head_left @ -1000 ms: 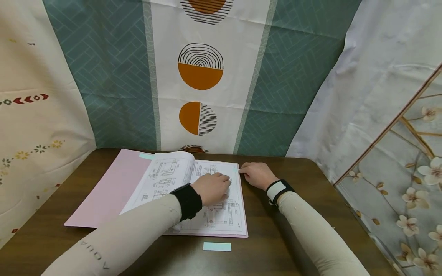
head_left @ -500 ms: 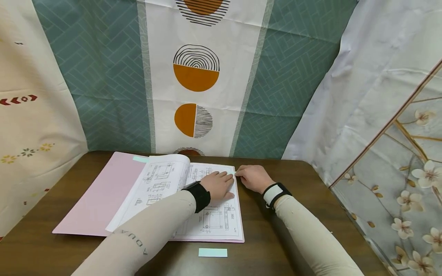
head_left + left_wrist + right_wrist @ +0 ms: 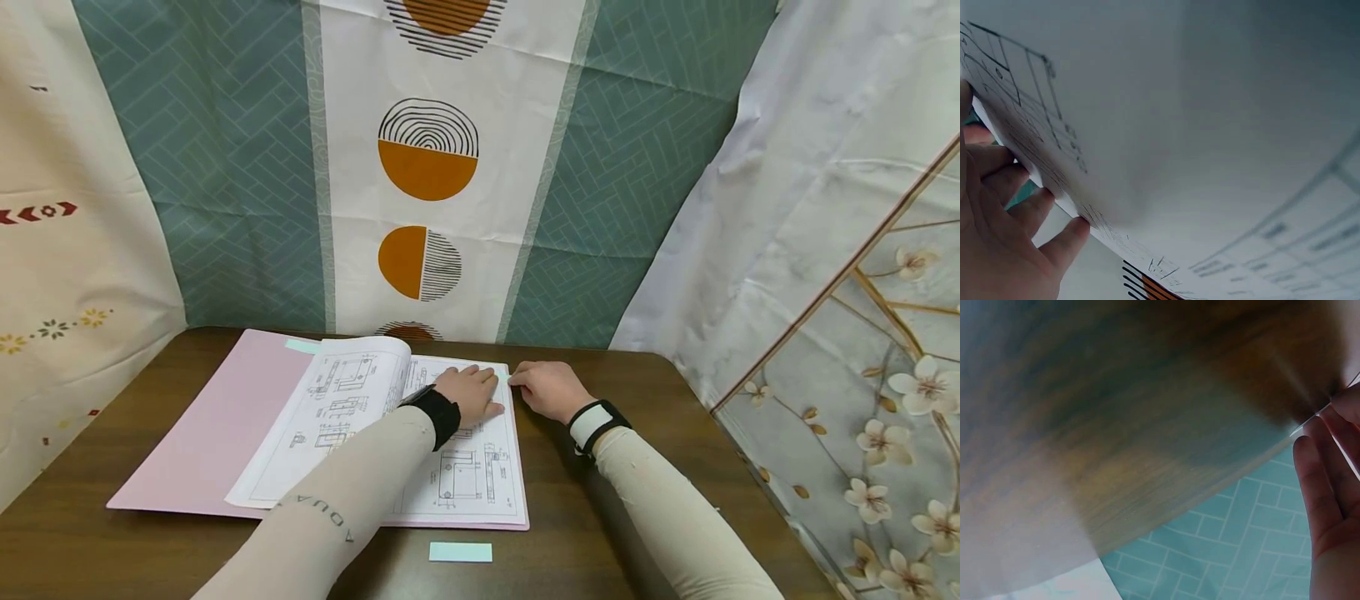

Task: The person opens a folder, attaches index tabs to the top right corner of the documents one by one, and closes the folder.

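A pink folder (image 3: 202, 425) lies spread on the table, holding pages of technical drawings. My left hand (image 3: 467, 396) rests on the right-hand page (image 3: 465, 479) near its upper right, fingers extended; in the left wrist view its fingertips (image 3: 1075, 231) press the paper. At that page's right edge my right hand (image 3: 553, 390) pinches the end of a mint sticky note (image 3: 502, 377) between thumb and fingers. The right wrist view shows these fingertips (image 3: 1302, 447) together at a thin pale edge. The turned pages (image 3: 337, 400) curve over to the left.
Another mint sticky note (image 3: 302, 345) is on the folder's left cover, at the top. A further mint strip (image 3: 461, 552) lies on the brown wooden table (image 3: 600, 533) below the folder. Patterned cloths (image 3: 420, 175) hang behind and at both sides.
My left hand has slid up and forward on the page, its fingers straightening beside the sticky note. The right hand stays at the page edge. The view has shifted slightly.
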Action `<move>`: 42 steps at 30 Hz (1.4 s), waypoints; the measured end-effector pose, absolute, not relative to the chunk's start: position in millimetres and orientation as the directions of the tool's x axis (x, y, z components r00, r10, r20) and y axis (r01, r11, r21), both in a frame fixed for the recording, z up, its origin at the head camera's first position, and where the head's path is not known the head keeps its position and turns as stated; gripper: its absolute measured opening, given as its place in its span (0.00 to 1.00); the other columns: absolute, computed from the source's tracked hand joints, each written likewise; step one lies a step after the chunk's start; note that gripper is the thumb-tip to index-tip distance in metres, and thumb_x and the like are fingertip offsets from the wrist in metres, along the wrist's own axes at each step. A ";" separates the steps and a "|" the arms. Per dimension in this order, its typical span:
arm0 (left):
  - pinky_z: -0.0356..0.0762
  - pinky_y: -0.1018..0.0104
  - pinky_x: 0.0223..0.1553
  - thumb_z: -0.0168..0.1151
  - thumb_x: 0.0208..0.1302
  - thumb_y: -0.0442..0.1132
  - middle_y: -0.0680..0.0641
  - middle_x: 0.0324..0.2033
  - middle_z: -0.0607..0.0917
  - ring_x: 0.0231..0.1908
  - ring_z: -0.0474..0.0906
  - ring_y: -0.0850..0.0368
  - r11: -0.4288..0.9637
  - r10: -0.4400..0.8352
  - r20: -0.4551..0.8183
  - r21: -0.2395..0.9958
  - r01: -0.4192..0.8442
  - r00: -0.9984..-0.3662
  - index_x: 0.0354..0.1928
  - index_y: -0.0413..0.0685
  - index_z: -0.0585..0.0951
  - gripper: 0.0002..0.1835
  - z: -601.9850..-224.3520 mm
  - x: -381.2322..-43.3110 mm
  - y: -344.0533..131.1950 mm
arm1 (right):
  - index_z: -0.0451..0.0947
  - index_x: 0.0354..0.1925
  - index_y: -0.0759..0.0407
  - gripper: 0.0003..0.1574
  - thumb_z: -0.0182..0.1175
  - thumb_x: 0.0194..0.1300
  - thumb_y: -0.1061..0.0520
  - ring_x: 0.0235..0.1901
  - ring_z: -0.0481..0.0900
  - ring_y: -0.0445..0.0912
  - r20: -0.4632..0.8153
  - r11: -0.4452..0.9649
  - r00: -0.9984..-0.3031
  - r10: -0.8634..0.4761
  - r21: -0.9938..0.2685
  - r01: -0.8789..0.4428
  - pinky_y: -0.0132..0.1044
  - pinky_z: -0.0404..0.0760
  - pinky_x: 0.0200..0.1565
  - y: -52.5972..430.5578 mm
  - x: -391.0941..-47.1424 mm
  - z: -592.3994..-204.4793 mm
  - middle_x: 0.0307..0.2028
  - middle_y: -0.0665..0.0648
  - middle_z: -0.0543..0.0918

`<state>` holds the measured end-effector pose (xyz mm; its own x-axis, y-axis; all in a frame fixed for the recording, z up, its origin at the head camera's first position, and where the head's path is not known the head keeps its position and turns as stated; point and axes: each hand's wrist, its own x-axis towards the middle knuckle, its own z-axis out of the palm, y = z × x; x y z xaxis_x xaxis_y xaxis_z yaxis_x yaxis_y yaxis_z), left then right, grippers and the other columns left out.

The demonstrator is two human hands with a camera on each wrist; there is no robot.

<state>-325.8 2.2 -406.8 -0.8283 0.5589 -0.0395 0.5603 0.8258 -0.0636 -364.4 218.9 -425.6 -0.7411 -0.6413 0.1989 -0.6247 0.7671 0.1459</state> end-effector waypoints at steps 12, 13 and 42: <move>0.74 0.44 0.71 0.63 0.81 0.63 0.45 0.75 0.78 0.76 0.72 0.43 0.879 0.468 -0.015 -0.092 0.468 -0.883 0.76 0.45 0.78 0.36 -418.6 -340.1 -28.5 | 0.89 0.63 0.57 0.19 0.70 0.76 0.61 0.56 0.89 0.51 0.154 0.779 -0.764 -0.627 0.116 -0.616 0.45 0.88 0.55 219.8 -349.4 -427.1 0.59 0.56 0.89; 0.74 0.44 0.72 0.64 0.80 0.61 0.44 0.75 0.78 0.76 0.72 0.42 0.880 0.469 -0.004 -0.081 0.468 -0.883 0.76 0.44 0.78 0.36 -417.6 -338.3 -37.0 | 0.89 0.63 0.57 0.20 0.71 0.76 0.61 0.57 0.89 0.51 0.151 0.778 -0.763 -0.628 0.114 -0.618 0.46 0.88 0.56 221.0 -346.1 -426.9 0.60 0.57 0.89; 0.63 0.26 0.73 0.69 0.77 0.53 0.21 0.76 0.67 0.76 0.63 0.20 0.948 0.280 0.143 0.113 0.297 -0.949 0.77 0.23 0.69 0.43 -383.9 -226.1 -231.3 | 0.84 0.70 0.55 0.30 0.75 0.75 0.48 0.63 0.86 0.49 0.240 0.730 -0.703 -0.669 0.036 -0.682 0.49 0.87 0.58 242.7 -226.1 -419.3 0.65 0.55 0.87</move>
